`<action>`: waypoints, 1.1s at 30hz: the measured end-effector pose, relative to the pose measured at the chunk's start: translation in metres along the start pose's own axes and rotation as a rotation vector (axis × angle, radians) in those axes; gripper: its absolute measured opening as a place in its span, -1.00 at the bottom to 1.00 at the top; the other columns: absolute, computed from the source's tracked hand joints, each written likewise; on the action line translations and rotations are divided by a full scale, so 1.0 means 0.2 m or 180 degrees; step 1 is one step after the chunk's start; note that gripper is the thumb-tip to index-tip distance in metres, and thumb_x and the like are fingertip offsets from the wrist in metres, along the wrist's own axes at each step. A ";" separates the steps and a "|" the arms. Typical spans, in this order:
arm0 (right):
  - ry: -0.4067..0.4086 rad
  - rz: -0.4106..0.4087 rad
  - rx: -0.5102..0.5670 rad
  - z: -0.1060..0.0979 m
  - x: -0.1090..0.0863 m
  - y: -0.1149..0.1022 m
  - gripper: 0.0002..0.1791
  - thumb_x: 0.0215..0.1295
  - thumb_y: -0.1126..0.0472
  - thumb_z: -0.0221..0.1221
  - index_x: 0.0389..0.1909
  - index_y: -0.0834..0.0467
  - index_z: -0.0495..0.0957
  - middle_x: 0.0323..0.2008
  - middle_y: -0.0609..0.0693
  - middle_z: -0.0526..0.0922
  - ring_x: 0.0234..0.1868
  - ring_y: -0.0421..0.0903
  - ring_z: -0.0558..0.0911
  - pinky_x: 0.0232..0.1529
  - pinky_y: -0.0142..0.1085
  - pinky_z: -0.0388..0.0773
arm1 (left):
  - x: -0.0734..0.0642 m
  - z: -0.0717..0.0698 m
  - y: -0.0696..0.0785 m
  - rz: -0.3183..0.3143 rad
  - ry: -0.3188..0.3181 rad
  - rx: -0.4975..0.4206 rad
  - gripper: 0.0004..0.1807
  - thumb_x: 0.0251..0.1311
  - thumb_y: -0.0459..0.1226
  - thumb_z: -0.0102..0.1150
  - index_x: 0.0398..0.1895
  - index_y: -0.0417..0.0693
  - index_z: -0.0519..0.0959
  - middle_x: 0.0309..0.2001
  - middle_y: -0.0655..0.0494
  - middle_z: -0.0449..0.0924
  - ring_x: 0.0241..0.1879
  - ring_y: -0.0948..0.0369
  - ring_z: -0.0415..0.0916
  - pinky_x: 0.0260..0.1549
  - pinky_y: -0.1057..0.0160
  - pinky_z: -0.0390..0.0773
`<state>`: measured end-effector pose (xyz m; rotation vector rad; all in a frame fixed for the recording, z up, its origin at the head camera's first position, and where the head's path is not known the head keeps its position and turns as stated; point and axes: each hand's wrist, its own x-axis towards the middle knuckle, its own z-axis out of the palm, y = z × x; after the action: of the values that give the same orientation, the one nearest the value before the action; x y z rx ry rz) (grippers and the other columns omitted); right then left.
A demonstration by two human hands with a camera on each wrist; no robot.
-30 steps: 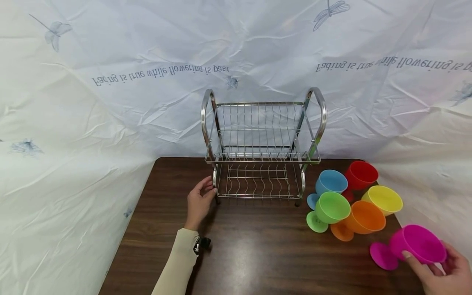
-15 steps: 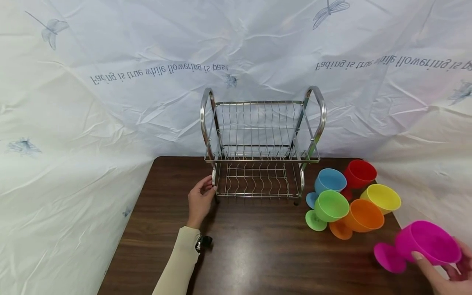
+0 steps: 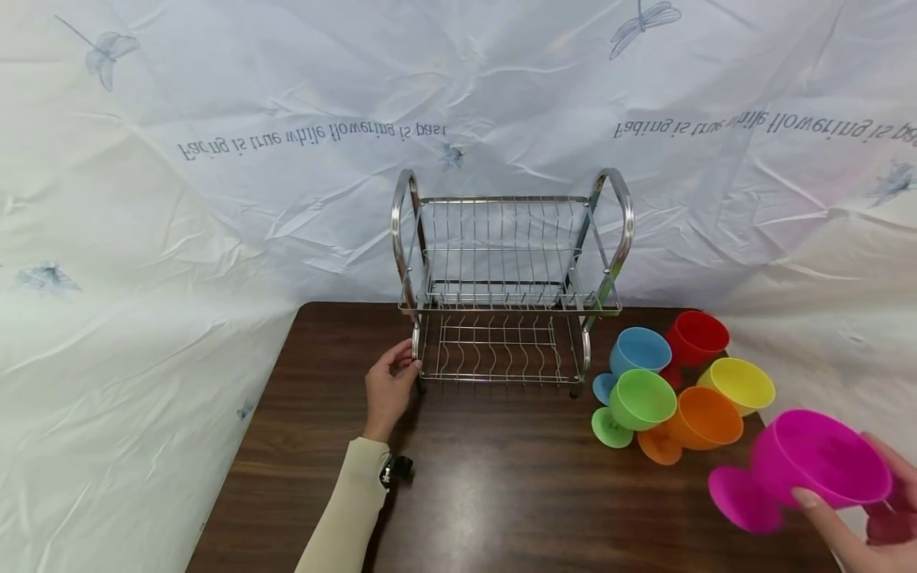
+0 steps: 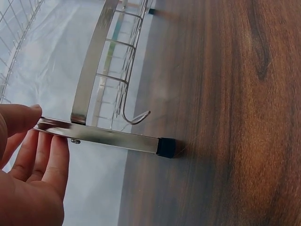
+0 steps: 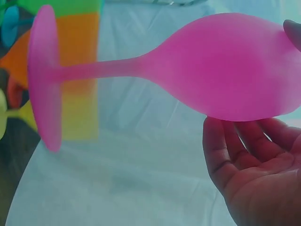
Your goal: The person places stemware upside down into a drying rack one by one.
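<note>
A two-tier metal dish rack point(image 3: 501, 382) stands at the back middle of the table. My left hand point(image 3: 390, 390) pinches its lower left side bar between thumb and fingers; the left wrist view shows the steel leg point(image 4: 117, 139) with a black foot on the wood. At the right, my right hand point(image 3: 867, 517) holds a magenta goblet point(image 3: 817, 458) by its bowl, thumb on one side and fingers on the other. In the right wrist view the goblet's stem point(image 5: 101, 69) and round base show whole, off the table.
Left of the magenta goblet stand several goblets close together: green point(image 3: 643, 399), blue point(image 3: 640, 350), orange point(image 3: 709, 418), yellow point(image 3: 738, 384) and red point(image 3: 697, 338). A pale printed sheet point(image 3: 322, 207) hangs behind the brown table point(image 3: 501, 493).
My right hand first shifts right with the magenta goblet, then raises it and brings it slightly back left. The left hand keeps its place on the rack.
</note>
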<state>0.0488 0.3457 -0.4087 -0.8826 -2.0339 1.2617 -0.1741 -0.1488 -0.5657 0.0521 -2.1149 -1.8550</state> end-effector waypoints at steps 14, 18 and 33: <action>-0.0871 -0.0454 0.0205 0.17 -0.11 -0.22 -0.09 0.14 0.59 0.42 0.52 0.05 0.42 0.27 -0.19 0.57 0.10 -0.28 0.56 -0.18 -0.71 0.60 | -0.01 -0.02 0.01 0.0049 -0.0072 0.0109 -0.57 0.27 -0.45 0.43 0.22 -0.10 0.71 0.01 -0.16 0.75 -0.04 0.15 0.72 -0.04 0.46 0.71; -0.1241 -0.0436 0.0689 0.22 -0.13 -0.26 -0.08 0.08 0.64 0.43 0.50 0.13 0.43 0.31 -0.04 0.57 0.10 -0.18 0.59 -0.18 -0.61 0.68 | -0.01 -0.02 0.01 0.0070 -0.0131 0.0154 -0.56 0.28 -0.43 0.44 0.23 -0.09 0.70 0.02 -0.15 0.75 -0.01 0.08 0.73 -0.02 0.42 0.73; -0.1951 -0.1905 0.0407 0.47 -0.14 -0.37 0.05 -0.24 0.62 0.57 0.43 0.22 0.47 0.21 -0.17 0.65 0.09 -0.24 0.64 -0.06 -0.59 0.67 | -0.04 -0.09 0.18 0.0383 -0.0382 0.0605 -0.57 0.28 -0.34 0.47 0.22 -0.13 0.69 0.00 -0.12 0.70 0.03 -0.01 0.76 0.04 0.10 0.78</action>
<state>-0.0226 0.2495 -0.3812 0.2220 -2.3691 1.3752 -0.1543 -0.1591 -0.5318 -0.1428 -2.3153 -1.6220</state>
